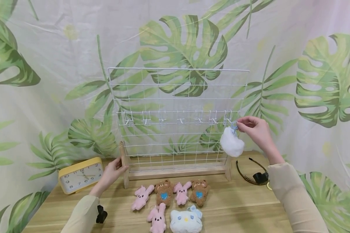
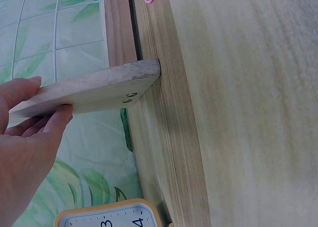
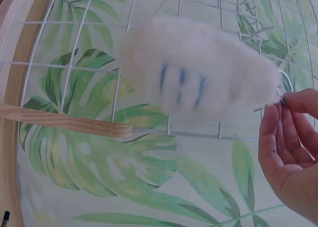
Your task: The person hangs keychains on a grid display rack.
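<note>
My right hand (image 1: 256, 131) pinches the blue ring of a fluffy white plush charm (image 1: 232, 142), which hangs beside the rightmost hook (image 1: 228, 119) of a white wire grid rack (image 1: 175, 139). In the right wrist view the plush (image 3: 194, 68) shows several blue dashes, and the ring sits between thumb and fingers. My left hand (image 1: 112, 173) holds the wooden side post (image 1: 124, 166) at the rack's left end. The left wrist view has thumb and fingers on opposite faces of that post (image 2: 99, 88). A row of white hooks without charms runs across the grid.
Before the rack lie pink rabbit plushes (image 1: 142, 197), brown bear plushes (image 1: 164, 193) and a white cat-face plush (image 1: 186, 220) with a blue bow. A yellow clock (image 1: 81, 175) stands at left. On the right lies a dark headband (image 1: 248, 179). Leaf-patterned cloth (image 1: 180, 42) hangs behind.
</note>
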### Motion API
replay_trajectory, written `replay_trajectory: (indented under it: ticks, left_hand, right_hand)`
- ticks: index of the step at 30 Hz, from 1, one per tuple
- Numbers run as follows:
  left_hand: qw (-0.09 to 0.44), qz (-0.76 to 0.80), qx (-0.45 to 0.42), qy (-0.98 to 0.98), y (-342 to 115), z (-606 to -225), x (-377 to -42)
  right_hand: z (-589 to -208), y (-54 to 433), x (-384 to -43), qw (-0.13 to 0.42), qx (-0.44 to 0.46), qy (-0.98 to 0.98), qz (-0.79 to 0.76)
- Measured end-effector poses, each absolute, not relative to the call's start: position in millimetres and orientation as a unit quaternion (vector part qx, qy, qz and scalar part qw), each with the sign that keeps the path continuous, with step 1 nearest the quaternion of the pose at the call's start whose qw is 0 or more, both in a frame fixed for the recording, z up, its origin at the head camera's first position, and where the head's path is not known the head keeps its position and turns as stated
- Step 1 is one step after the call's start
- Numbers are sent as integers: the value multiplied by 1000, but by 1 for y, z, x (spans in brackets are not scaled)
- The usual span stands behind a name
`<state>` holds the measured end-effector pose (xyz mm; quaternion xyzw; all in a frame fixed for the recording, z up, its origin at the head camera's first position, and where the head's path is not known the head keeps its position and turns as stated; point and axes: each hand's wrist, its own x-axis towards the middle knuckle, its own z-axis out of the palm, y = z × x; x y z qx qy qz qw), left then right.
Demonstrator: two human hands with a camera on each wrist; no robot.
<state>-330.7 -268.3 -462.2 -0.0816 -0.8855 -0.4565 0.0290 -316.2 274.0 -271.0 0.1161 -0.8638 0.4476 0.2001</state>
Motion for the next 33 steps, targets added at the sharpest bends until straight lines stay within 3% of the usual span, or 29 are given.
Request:
replay_trajectory:
  ticks: [17,33]
  left_hand:
    - [28,-469,-88,-878,-266,-463,-330]
    - [39,-469,-88,-878,-268,-463,-332]
  right_hand:
    - [-280,273,-339,180,119,-860,463]
    - [-281,273,-332,170,128,-868,449]
